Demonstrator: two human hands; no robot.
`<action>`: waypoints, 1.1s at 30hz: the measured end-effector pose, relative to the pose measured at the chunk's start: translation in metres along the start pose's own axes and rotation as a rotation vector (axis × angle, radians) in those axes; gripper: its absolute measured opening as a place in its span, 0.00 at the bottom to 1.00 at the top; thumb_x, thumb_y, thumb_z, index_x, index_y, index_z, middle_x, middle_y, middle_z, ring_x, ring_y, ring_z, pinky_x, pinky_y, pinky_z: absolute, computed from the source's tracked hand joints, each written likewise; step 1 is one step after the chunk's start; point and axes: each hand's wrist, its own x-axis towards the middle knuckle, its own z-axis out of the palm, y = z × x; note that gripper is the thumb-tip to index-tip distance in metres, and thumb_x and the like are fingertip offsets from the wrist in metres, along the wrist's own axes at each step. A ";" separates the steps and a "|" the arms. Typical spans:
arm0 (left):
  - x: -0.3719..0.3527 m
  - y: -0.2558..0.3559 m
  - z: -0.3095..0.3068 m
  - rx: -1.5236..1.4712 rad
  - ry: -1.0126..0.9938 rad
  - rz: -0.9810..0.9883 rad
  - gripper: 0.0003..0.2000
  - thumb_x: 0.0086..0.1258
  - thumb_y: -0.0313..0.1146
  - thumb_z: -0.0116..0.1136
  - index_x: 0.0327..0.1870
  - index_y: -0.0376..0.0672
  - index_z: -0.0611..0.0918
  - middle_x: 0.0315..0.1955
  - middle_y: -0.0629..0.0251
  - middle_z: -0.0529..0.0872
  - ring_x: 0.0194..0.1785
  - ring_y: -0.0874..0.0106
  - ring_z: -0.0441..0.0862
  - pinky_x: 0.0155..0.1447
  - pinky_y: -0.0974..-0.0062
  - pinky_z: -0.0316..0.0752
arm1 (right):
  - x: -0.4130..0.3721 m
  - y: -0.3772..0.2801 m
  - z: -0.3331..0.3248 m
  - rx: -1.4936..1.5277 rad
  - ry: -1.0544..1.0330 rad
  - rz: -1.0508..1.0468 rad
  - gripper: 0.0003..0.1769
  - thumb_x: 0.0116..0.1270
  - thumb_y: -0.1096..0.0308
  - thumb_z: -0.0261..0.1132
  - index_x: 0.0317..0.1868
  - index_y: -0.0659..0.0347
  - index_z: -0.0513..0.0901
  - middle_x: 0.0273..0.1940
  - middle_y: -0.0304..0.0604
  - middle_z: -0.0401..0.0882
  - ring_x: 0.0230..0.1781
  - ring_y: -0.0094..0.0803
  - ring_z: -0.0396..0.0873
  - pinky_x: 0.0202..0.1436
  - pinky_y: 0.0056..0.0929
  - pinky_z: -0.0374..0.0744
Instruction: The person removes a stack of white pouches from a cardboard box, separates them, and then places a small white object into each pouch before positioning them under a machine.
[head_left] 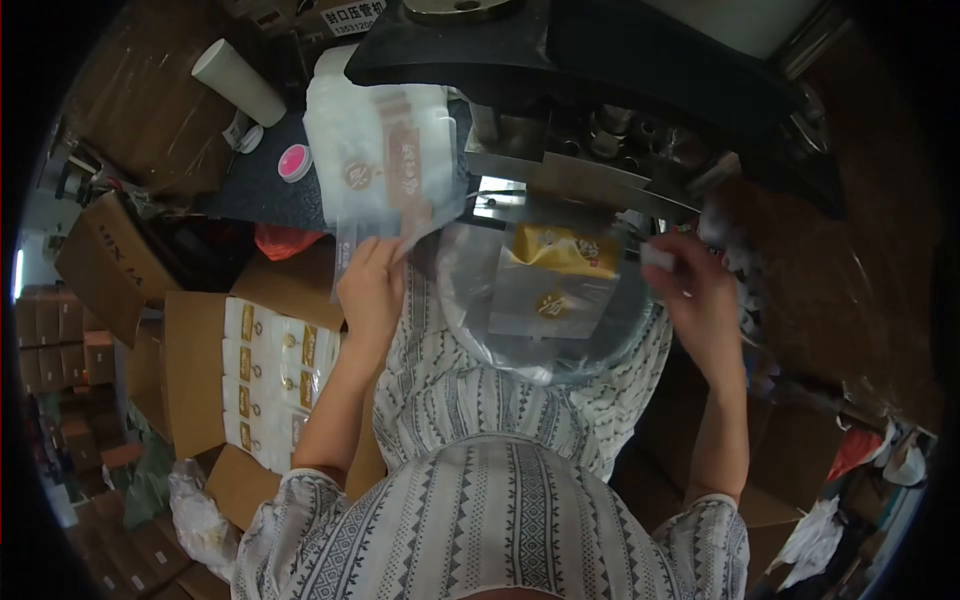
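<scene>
A person wears an off-white top (490, 520) printed with dark grey vertical bands of zigzags, diamonds and leafy sprigs, filling the bottom centre of the frame. The loose left sleeve (280, 515), lower left, and right sleeve (712, 545), lower right, repeat the print and end near the elbows. Matching patterned cloth (460, 405) falls in soft folds across the lap, mid-frame. Both forearms (335, 425) are bare.

gold-printed bag (555, 280) near stacked translucent bags (375, 140)
</scene>
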 end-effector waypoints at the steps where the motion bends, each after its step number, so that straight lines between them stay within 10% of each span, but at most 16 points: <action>1: -0.003 0.012 -0.007 -0.001 0.000 0.002 0.13 0.57 0.23 0.61 0.43 0.44 0.81 0.35 0.62 0.81 0.37 0.59 0.79 0.39 0.66 0.72 | 0.000 -0.013 0.011 0.034 -0.074 -0.133 0.14 0.59 0.76 0.66 0.46 0.63 0.79 0.40 0.49 0.82 0.37 0.43 0.81 0.41 0.34 0.79; 5: -0.010 0.052 -0.030 -0.115 0.086 0.141 0.07 0.57 0.23 0.60 0.36 0.44 0.84 0.27 0.63 0.80 0.30 0.60 0.79 0.33 0.67 0.71 | 0.007 -0.036 0.044 -0.047 -0.083 -0.641 0.13 0.58 0.75 0.68 0.45 0.62 0.81 0.40 0.45 0.83 0.39 0.38 0.80 0.42 0.32 0.79; 10: -0.012 0.066 -0.018 -0.229 -0.167 0.316 0.05 0.59 0.26 0.61 0.36 0.43 0.84 0.25 0.63 0.80 0.30 0.58 0.79 0.32 0.68 0.72 | 0.006 -0.034 0.045 0.089 -0.281 -0.591 0.16 0.60 0.73 0.67 0.49 0.61 0.81 0.40 0.45 0.83 0.40 0.37 0.81 0.41 0.32 0.79; 13: -0.011 0.075 0.014 -0.529 -0.375 0.180 0.06 0.62 0.29 0.61 0.38 0.44 0.85 0.25 0.64 0.83 0.28 0.66 0.81 0.31 0.70 0.73 | 0.011 -0.020 0.038 0.139 -0.276 -0.399 0.17 0.61 0.72 0.66 0.52 0.62 0.79 0.40 0.46 0.83 0.40 0.36 0.81 0.40 0.31 0.79; 15: 0.004 0.082 0.029 -0.809 -0.797 -0.323 0.07 0.66 0.32 0.60 0.40 0.40 0.85 0.28 0.63 0.85 0.28 0.76 0.82 0.31 0.74 0.74 | 0.011 -0.013 0.030 0.164 -0.217 -0.256 0.18 0.62 0.71 0.66 0.53 0.62 0.79 0.40 0.47 0.83 0.39 0.36 0.81 0.39 0.30 0.79; 21: 0.045 0.096 0.055 -1.297 -0.775 -0.685 0.14 0.69 0.36 0.61 0.44 0.31 0.82 0.34 0.61 0.86 0.33 0.78 0.83 0.36 0.82 0.77 | 0.013 0.035 0.003 -0.258 -0.027 -0.066 0.18 0.62 0.72 0.65 0.53 0.63 0.77 0.41 0.52 0.82 0.41 0.41 0.82 0.42 0.34 0.78; 23: 0.041 0.092 0.059 -1.314 -0.773 -0.623 0.17 0.68 0.38 0.61 0.47 0.30 0.80 0.38 0.59 0.85 0.36 0.76 0.83 0.38 0.81 0.77 | 0.027 0.065 0.008 -0.767 0.408 -0.279 0.15 0.60 0.73 0.63 0.49 0.64 0.79 0.42 0.54 0.80 0.44 0.48 0.80 0.47 0.40 0.77; 25: 0.043 0.084 0.052 -1.329 -0.766 -0.557 0.20 0.68 0.40 0.61 0.50 0.30 0.78 0.42 0.58 0.84 0.40 0.73 0.83 0.40 0.81 0.77 | 0.025 0.078 0.010 -0.671 0.326 -0.174 0.15 0.60 0.74 0.62 0.49 0.64 0.79 0.43 0.55 0.80 0.46 0.50 0.78 0.49 0.42 0.76; 27: 0.054 0.061 0.030 -0.693 -0.110 -0.126 0.23 0.67 0.40 0.61 0.55 0.30 0.75 0.49 0.48 0.81 0.47 0.65 0.83 0.48 0.72 0.78 | 0.033 0.083 0.005 -0.575 0.249 -0.085 0.15 0.59 0.74 0.60 0.49 0.64 0.80 0.44 0.56 0.79 0.47 0.53 0.77 0.51 0.44 0.75; 32: 0.024 -0.002 0.044 0.537 0.169 0.325 0.20 0.64 0.37 0.61 0.55 0.37 0.75 0.51 0.50 0.79 0.57 0.55 0.76 0.58 0.64 0.71 | 0.026 0.059 -0.002 -0.623 0.094 0.161 0.15 0.62 0.75 0.57 0.50 0.62 0.79 0.46 0.57 0.79 0.47 0.54 0.78 0.49 0.46 0.76; 33: 0.022 -0.005 0.031 0.325 0.070 0.222 0.17 0.64 0.34 0.60 0.52 0.39 0.77 0.48 0.53 0.80 0.53 0.56 0.78 0.54 0.65 0.72 | 0.022 0.052 -0.005 -0.621 0.091 0.165 0.15 0.62 0.75 0.57 0.50 0.62 0.79 0.46 0.57 0.79 0.47 0.54 0.78 0.49 0.46 0.76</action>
